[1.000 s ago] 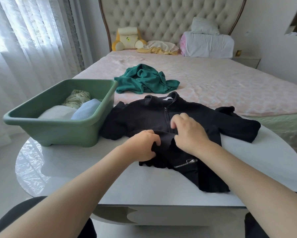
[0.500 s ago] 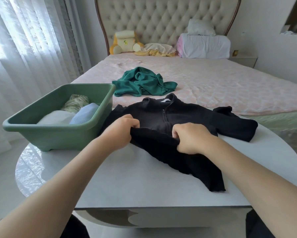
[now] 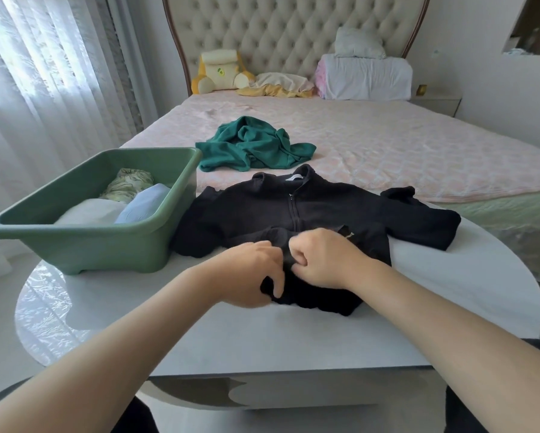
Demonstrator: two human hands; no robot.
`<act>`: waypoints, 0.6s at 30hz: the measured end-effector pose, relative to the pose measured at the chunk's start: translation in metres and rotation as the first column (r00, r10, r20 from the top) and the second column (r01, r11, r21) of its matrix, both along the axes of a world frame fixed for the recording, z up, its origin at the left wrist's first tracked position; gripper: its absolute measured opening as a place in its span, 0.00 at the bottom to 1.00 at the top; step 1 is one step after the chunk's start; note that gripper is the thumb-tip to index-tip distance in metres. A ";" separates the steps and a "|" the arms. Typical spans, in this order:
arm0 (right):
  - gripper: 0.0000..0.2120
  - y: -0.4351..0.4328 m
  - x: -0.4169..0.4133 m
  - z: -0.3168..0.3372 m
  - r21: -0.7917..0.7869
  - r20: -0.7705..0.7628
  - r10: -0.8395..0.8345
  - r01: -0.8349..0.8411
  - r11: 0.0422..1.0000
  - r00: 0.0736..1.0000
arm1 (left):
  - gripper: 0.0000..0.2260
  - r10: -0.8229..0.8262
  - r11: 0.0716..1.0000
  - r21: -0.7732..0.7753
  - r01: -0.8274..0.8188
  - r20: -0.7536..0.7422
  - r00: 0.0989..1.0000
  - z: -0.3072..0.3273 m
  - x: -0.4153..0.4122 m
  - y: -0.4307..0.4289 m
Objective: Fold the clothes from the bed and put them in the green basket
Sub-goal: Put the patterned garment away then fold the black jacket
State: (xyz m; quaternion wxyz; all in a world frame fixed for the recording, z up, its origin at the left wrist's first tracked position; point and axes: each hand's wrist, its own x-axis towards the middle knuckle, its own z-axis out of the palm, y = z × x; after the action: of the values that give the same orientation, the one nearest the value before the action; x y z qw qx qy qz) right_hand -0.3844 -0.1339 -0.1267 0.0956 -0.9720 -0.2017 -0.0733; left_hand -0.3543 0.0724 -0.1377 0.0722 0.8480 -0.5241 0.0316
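Green basket [image 3: 106, 248], table [image 3: 293, 339] left, holding folded laundry [image 3: 90, 210]; teal garment [image 3: 250, 148], unfolded on bed [image 3: 418, 145]; left hand [image 3: 253, 276], pinching hem of black zip jacket [image 3: 325, 207], spread flat on table for folding; right hand [image 3: 322, 260], fingers curled gripping same hem

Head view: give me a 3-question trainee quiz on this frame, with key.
1. True or false: folded clothes lie in the basket.
2. The teal garment is: A in the basket, B on the bed, C on the floor.
3. Fill in: the left hand and right hand both grip the black ___.
Key: 1 true; 2 B; 3 jacket.
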 end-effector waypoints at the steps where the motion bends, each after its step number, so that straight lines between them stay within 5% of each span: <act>1: 0.15 -0.001 -0.004 -0.003 -0.014 -0.067 0.006 -0.007 1.000 0.998 | 0.12 0.032 0.998 0.063 -0.031 -0.013 0.999 -0.003 0.000 0.004; 6: 0.20 -0.003 -0.016 -0.014 -0.211 -0.148 0.011 -0.042 0.977 0.989 | 0.27 0.078 0.966 0.227 -0.127 0.212 0.974 -0.009 0.011 0.017; 9: 0.10 0.003 -0.017 -0.016 -0.204 -0.113 0.028 -0.050 0.978 0.993 | 0.19 0.057 0.983 0.152 -0.105 0.293 0.955 -0.012 0.016 0.019; 11: 0.09 0.005 -0.017 -0.015 -0.173 -0.118 0.007 -0.028 0.985 0.993 | 0.04 0.055 0.998 -0.029 -0.048 0.372 0.927 -0.009 0.017 0.021; 12: 0.07 0.003 -0.018 -0.012 -0.126 -0.124 -0.012 -0.004 0.992 0.992 | 0.06 0.048 0.994 -0.107 -0.009 0.373 0.926 -0.004 0.017 0.022; 16: 0.07 -0.018 -0.010 0.008 0.005 -0.173 -0.087 0.090 0.996 0.981 | 0.16 -0.002 0.949 -0.311 0.041 0.123 0.992 0.021 0.002 0.024; 18: 0.07 -0.024 -0.009 0.015 -0.032 -0.327 -0.096 0.090 0.995 0.940 | 0.20 0.123 0.983 -0.124 -0.138 -0.126 0.984 0.022 -0.007 0.028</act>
State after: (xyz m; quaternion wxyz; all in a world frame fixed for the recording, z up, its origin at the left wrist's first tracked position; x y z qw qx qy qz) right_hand -0.3935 -0.1579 -0.1116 0.1160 -0.9798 -0.1374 0.0869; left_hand -0.3610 0.1002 -0.1154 0.1567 0.8743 -0.4589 0.0208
